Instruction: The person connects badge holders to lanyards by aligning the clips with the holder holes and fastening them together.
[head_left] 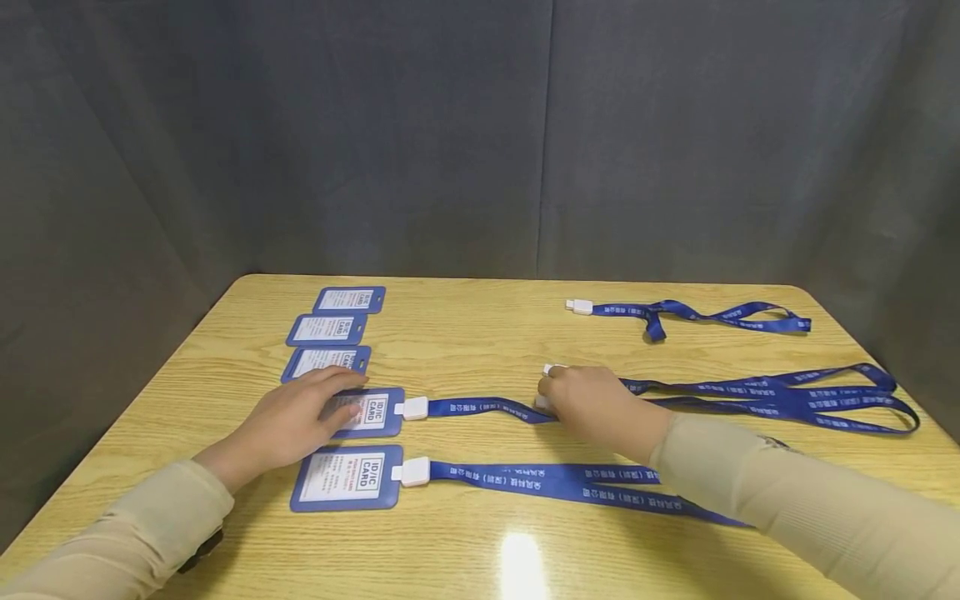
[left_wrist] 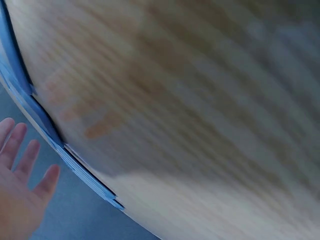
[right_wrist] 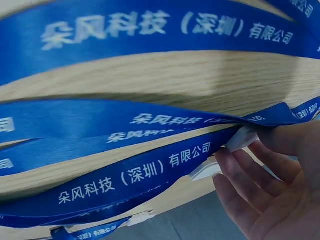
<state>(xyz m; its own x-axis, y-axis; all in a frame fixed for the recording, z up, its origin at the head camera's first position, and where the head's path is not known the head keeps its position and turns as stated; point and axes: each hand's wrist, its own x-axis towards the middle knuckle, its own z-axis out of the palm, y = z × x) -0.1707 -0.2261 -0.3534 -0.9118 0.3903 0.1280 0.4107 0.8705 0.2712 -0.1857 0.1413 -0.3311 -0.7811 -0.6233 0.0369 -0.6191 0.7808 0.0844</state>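
Observation:
My right hand [head_left: 596, 408] pinches the white clip [right_wrist: 242, 138] of a blue lanyard [right_wrist: 135, 182] between thumb and fingers. Just beyond its fingertips lies another lanyard's white clip [right_wrist: 205, 171]. My left hand [head_left: 296, 417], fingers loosely spread, is over the left part of a blue-framed ID card holder [head_left: 378, 412]; whether it touches the holder I cannot tell. That holder is joined to a lanyard by a white clip [head_left: 415, 407]. Nearer me, a second ID card holder [head_left: 347, 477] is likewise joined to a lanyard [head_left: 517, 478]. The left wrist view shows the left hand [left_wrist: 22, 185] with fingers apart.
Behind the left hand lie three more card holders, at the back [head_left: 348, 300], in the middle [head_left: 327, 329] and partly covered [head_left: 326, 362]. A lanyard [head_left: 697, 314] lies at the back right of the wooden table [head_left: 465, 333]. Grey curtains [head_left: 375, 142] surround the table.

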